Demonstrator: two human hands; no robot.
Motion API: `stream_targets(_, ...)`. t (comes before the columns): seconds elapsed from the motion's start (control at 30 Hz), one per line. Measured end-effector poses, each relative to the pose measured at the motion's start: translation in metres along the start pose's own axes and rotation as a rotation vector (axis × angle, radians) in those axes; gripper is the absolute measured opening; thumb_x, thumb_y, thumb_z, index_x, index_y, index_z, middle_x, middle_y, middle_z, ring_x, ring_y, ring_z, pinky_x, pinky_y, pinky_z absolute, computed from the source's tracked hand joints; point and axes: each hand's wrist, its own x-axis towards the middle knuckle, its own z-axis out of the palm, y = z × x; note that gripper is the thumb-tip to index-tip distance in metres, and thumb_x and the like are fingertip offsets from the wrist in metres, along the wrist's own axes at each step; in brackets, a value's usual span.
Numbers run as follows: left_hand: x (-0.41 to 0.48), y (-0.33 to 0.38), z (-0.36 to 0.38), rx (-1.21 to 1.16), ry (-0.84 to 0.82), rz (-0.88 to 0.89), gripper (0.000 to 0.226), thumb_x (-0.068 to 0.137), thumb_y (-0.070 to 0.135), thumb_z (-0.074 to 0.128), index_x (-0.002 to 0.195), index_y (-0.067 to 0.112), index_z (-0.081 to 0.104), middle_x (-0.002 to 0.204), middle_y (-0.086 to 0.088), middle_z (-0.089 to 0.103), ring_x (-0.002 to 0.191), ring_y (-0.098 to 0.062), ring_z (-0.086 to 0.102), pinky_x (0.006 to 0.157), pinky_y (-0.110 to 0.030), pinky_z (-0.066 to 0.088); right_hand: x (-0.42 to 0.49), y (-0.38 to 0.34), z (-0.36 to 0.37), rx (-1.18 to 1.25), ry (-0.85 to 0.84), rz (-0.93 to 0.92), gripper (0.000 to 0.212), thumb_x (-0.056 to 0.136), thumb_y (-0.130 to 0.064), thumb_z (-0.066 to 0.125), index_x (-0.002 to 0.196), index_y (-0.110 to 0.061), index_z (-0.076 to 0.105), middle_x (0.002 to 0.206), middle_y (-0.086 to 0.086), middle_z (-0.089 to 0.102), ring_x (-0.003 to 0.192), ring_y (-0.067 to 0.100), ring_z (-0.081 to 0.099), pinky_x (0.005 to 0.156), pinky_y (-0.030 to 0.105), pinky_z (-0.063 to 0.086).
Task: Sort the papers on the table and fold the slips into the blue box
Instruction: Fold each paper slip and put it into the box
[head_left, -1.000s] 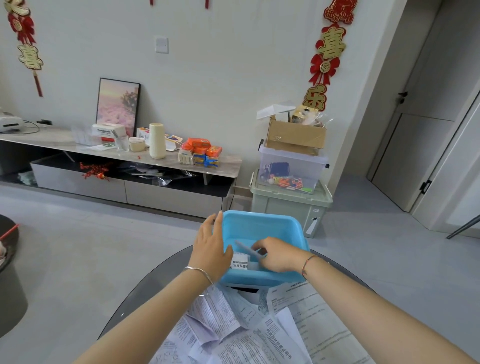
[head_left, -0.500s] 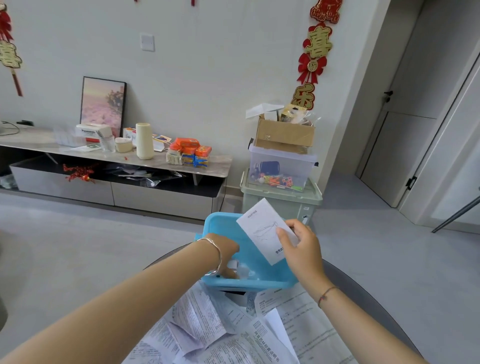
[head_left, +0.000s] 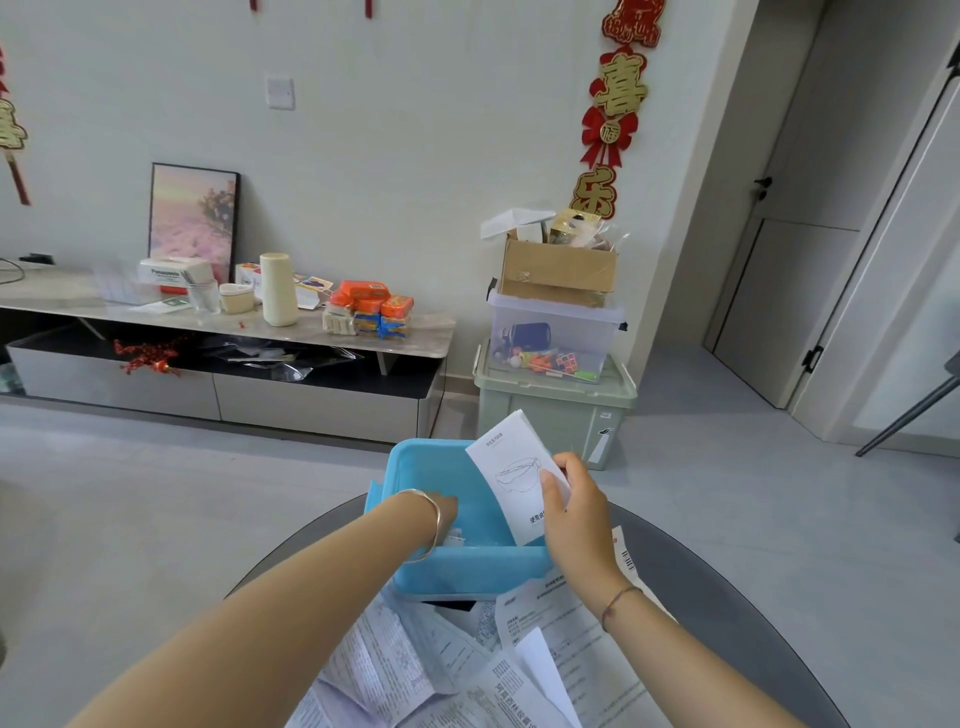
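Slip hovering over blue box, my right hand pinching its edge. My left hand sitting inside box, fingers hidden, cannot tell grip. Papers lying on counter. Next, likely: folding slip, dropping in.

White slip tilted over blue box, papers just beside

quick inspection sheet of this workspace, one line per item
surface: dark round table, near part under papers
job's things: blue box at far edge; papers piled before it; booklet held at the box's right side
clutter: nothing seen beyond the papers
grippers: left hand reaches into the box, fingers hidden; right hand pinches the booklet
cables: thin lead at left end of the console
surroundings: console, stacked bins, door
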Motion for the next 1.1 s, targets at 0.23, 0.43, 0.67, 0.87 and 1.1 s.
stream_targets(0.23,-0.002,0.001,-0.006,0.286,-0.084,0.258,0.018,0.100,0.014,0.038,0.110,0.013,0.053,0.089,-0.006,0.051,0.071,-0.016,0.039,0.070,-0.027,0.039,0.004,-0.001,0.004,-0.011,0.000,0.035,0.013,0.101,-0.027,0.041,0.089,-0.032,0.043,0.098,-0.010,0.058,0.087,0.013,0.060,0.065,0.032,0.056)
stream_targets(0.43,0.004,0.003,-0.021,0.349,0.109,0.347,0.010,0.090,0.023,0.057,0.085,0.019,0.050,0.078,0.005,0.046,0.083,-0.021,0.045,0.073,-0.027,0.036,0.023,-0.006,-0.006,0.140,0.093,0.149,0.008,0.099,-0.018,0.044,0.098,-0.014,0.051,0.096,0.000,0.063,0.082,0.016,0.059,0.062,0.023,0.046)
stream_targets(0.67,-0.021,-0.034,-0.067,-0.177,0.450,0.326,0.034,0.082,0.038,0.071,0.104,0.019,0.054,0.095,0.001,0.057,0.084,-0.017,0.053,0.069,-0.024,0.040,0.055,-0.041,-0.037,0.277,-0.072,0.112,0.009,0.096,-0.012,0.050,0.103,-0.017,0.053,0.086,-0.007,0.065,0.073,0.010,0.063,0.057,0.019,0.049)
stream_targets(0.87,-0.026,-0.073,-0.076,-0.587,0.595,0.253,0.029,0.078,0.035,0.076,0.090,0.017,0.058,0.077,0.006,0.059,0.068,-0.007,0.053,0.054,-0.018,0.037,0.074,-0.067,-0.022,-0.414,-0.844,-0.023,0.024,0.095,-0.013,0.048,0.112,-0.017,0.064,0.109,-0.002,0.065,0.095,0.012,0.061,0.083,0.021,0.048)
stream_targets(1.1,-0.025,-0.074,-0.061,-0.784,0.488,0.233,0.022,0.080,0.029,0.075,0.088,0.011,0.063,0.077,-0.001,0.067,0.065,-0.011,0.061,0.052,-0.018,0.051,0.065,-0.039,0.027,-0.686,-1.007,-0.061,0.033,0.091,-0.016,0.053,0.122,-0.019,0.063,0.122,-0.001,0.063,0.105,0.013,0.056,0.097,0.024,0.043)
